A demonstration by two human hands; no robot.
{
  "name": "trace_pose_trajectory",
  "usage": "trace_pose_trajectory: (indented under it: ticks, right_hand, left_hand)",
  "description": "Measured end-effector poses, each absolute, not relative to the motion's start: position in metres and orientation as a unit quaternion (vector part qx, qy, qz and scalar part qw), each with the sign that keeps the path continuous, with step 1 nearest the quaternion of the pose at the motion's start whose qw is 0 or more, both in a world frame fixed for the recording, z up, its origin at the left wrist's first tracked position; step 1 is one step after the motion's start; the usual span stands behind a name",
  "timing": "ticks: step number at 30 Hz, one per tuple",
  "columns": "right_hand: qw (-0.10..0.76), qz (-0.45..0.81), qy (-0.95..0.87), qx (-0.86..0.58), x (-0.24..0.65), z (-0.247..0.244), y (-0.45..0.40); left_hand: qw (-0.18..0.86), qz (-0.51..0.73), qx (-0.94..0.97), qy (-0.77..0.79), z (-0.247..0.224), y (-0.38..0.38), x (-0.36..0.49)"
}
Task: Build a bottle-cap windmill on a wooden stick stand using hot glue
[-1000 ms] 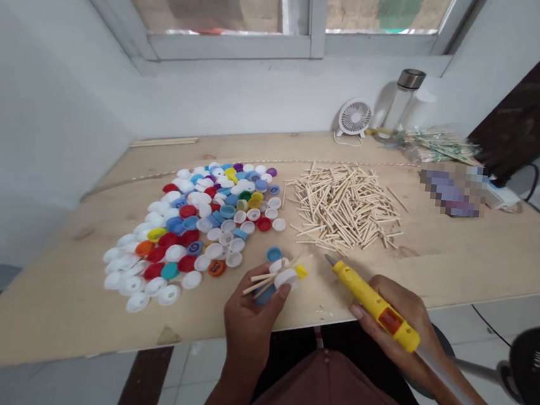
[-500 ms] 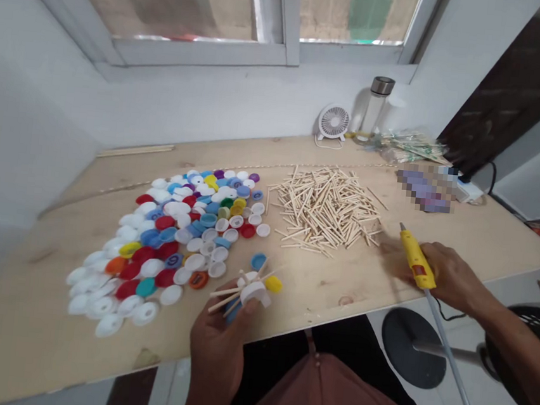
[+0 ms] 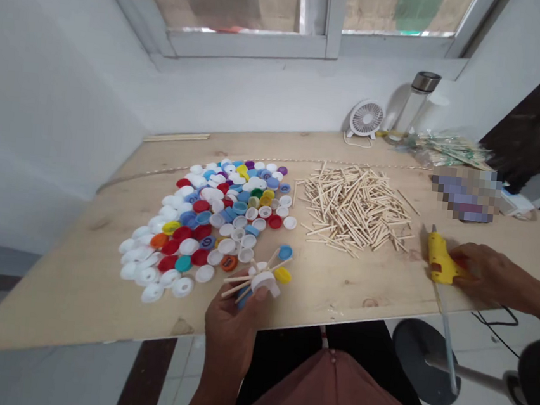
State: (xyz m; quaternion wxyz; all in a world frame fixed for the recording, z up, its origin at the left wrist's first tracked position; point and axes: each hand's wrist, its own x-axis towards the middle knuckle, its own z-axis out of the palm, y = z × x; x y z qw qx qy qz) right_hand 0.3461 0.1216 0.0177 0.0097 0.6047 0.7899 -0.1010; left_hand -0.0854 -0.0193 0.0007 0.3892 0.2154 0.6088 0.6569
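Note:
My left hand (image 3: 234, 323) grips a small assembly of bottle caps and sticks (image 3: 261, 280) above the table's front edge, with white, blue and yellow caps and sticks pointing outward. On the right, my right hand (image 3: 480, 274) is closed on the handle of a yellow glue gun (image 3: 439, 260), its nozzle pointing away from me. A long translucent glue stick (image 3: 448, 340) extends from its back, past the table edge. Many colored bottle caps (image 3: 202, 237) lie left of the assembly. A heap of short wooden sticks (image 3: 356, 204) lies between the caps and the glue gun.
On the wooden table (image 3: 318, 296), a small white fan (image 3: 366, 119) and a glass bottle (image 3: 412, 105) stand at the back. Bagged sticks (image 3: 449, 148), a blurred-out item (image 3: 464, 192) and a white power strip (image 3: 516, 202) are on the right. A black stool (image 3: 420, 351) is below.
The camera view has turned left, so the table contents appear farther right. My right hand and the glue gun have shifted, with the gun now more upright. My left hand still holds the assembly.

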Motion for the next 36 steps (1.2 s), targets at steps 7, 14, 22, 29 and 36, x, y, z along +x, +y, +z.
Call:
trace_pose_trajectory:
  ticks: [7,14,22,29,36]
  right_hand:
    - [-0.047,-0.115,0.828,0.547,0.364,0.017,0.126]
    - [-0.127,0.044,0.857,0.497,0.270,0.057,0.095]
    - [-0.070,-0.144,0.939,0.305,0.060,0.043,0.092]
    - [-0.056,-0.132,0.930,0.337,0.032,0.020,0.099]
    - [-0.222,-0.304,0.844,0.382,0.075,0.042,0.099]
  left_hand:
    - [0.382,0.662,0.202,0.613,-0.001,-0.020,-0.092]
    - [0.397,0.671,0.188,0.597,-0.006,-0.019,-0.099]
    - [0.391,0.674,0.179,0.601,0.000,-0.026,-0.105]
    - [0.400,0.678,0.174,0.592,0.007,-0.030,-0.109]
    - [0.438,0.665,0.201,0.571,0.016,-0.023,-0.101]
